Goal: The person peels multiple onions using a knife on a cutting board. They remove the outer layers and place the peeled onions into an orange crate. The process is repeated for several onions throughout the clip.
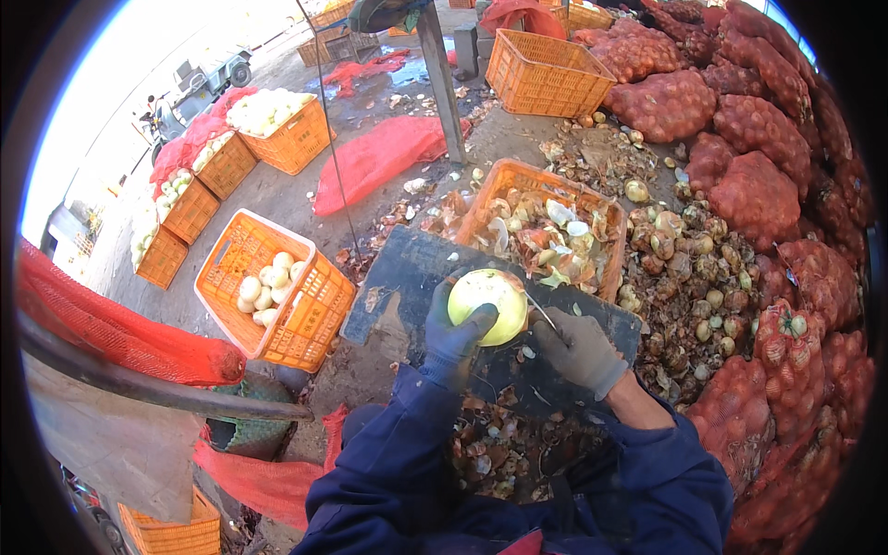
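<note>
In my gloved left hand (451, 326) is a large pale green onion (490, 305), with the thumb laid across its front. My right hand (579, 350), in a grey-brown glove, grips a small knife (542, 310). The thin blade reaches up to the onion's right side; whether it cuts into the flesh I cannot tell. Both hands are above a dark, worn board (409, 263) scattered with bits of skin. Just past the board, an orange plastic crate (548, 179) holds onion skins and trimmings.
To the left stands an orange crate (312, 326) with several peeled onions (267, 291). Unpeeled onions (694, 277) lie heaped at the right, beside stacked red mesh sacks (756, 201). A metal post (444, 83) rises beyond the board. A curved metal bar (166, 381) juts in at left.
</note>
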A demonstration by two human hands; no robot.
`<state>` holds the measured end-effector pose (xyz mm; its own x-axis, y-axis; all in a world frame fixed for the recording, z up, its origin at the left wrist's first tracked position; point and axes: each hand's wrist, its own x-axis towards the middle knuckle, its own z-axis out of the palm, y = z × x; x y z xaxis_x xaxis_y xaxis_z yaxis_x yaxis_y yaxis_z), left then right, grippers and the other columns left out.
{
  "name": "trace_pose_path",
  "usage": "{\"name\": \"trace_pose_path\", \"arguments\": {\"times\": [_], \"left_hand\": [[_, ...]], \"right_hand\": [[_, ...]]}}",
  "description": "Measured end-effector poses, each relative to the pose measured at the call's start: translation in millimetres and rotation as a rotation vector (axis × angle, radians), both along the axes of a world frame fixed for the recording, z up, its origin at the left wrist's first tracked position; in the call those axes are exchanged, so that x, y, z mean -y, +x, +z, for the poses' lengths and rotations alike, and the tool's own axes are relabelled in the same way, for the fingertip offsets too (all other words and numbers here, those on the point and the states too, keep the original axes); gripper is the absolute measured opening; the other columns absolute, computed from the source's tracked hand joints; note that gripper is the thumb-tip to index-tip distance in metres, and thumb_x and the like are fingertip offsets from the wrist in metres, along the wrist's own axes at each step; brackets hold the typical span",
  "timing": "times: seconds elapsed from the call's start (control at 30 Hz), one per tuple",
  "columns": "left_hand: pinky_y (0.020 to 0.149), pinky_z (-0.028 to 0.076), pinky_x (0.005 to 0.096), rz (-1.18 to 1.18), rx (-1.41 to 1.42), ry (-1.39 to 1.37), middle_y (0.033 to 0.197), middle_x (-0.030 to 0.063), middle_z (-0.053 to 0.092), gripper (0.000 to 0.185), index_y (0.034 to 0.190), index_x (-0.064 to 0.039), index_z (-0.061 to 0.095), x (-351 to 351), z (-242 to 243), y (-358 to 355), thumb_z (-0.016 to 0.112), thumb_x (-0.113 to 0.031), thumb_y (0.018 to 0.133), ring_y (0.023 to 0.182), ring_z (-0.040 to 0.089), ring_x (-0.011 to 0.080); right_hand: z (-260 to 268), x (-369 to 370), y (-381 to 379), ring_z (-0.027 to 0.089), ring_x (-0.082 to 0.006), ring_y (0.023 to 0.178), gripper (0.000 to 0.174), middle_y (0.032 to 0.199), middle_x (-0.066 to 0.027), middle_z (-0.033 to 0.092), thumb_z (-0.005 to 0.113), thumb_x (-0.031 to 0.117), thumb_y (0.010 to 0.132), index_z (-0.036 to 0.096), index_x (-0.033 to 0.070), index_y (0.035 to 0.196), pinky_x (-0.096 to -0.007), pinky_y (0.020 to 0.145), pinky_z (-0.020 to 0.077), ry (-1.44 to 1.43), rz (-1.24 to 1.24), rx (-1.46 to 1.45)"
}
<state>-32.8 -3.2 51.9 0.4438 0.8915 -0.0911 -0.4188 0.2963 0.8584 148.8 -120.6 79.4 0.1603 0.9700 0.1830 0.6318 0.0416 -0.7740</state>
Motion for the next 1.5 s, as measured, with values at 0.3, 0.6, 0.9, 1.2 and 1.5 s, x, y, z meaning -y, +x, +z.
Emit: {"name": "trace_pose_path", "arguments": {"times": [0.3,0.6,0.9,1.2,1.5], "left_hand": [[0.1,0.054,0.0388,-0.108,0.179,-0.028,0.13,0.0143,0.061,0.083,0.147,-0.001,0.042,-3.5,-3.0,-5.6,0.082,-0.003,0.074,0.118,0.064,0.0255],[0.101,0.053,0.0368,-0.263,-0.043,0.031,0.127,0.0116,0.062,0.085,0.146,-0.001,0.044,5.7,7.5,-7.5,0.083,-0.007,0.072,0.115,0.064,0.0229],[0.103,0.051,0.0379,-0.399,-0.092,0.163,0.134,0.012,0.058,0.093,0.148,-0.001,0.041,-4.3,11.6,-12.3,0.088,-0.012,0.069,0.122,0.061,0.0217],[0.111,0.048,0.0453,-0.497,0.293,-0.044,0.143,0.0165,0.053,0.099,0.153,-0.001,0.033,12.1,12.6,-17.0,0.086,-0.032,0.075,0.132,0.056,0.0304],[0.102,0.055,0.046,-0.124,0.285,-0.075,0.136,0.0162,0.057,0.083,0.149,-0.004,0.036,-2.4,-2.6,-8.4,0.079,-0.021,0.081,0.123,0.062,0.031]], "right_hand": [[28.7,10.8,0.2,0.059,-0.0133,0.053,0.033,0.067,-0.0052,0.063,0.063,0.035,0.102,0.065,0.003,0.105,-0.0279,0.051,0.0481,-0.313,0.005,-0.619],[2.1,-4.7,1.1,0.071,-0.0281,0.078,0.034,0.091,-0.017,0.071,0.069,0.026,0.098,0.065,0.003,0.123,-0.0383,0.069,0.0542,0.318,-0.002,-0.02],[5.7,-6.2,5.5,0.063,-0.0259,0.063,0.021,0.076,-0.0155,0.066,0.064,0.022,0.099,0.067,0.002,0.104,-0.0368,0.061,0.0492,0.131,-0.129,-0.141],[-27.7,-32.6,48.6,0.061,-0.0165,0.063,0.039,0.076,-0.0092,0.067,0.06,0.033,0.101,0.063,0.001,0.123,-0.0347,0.059,0.0488,-0.094,-0.372,0.08],[38.6,0.1,-21.0,0.059,-0.0064,0.059,0.047,0.081,-0.0014,0.063,0.062,0.035,0.102,0.058,0.0,0.133,-0.0205,0.047,0.0455,-0.201,-0.035,-0.851]]}}
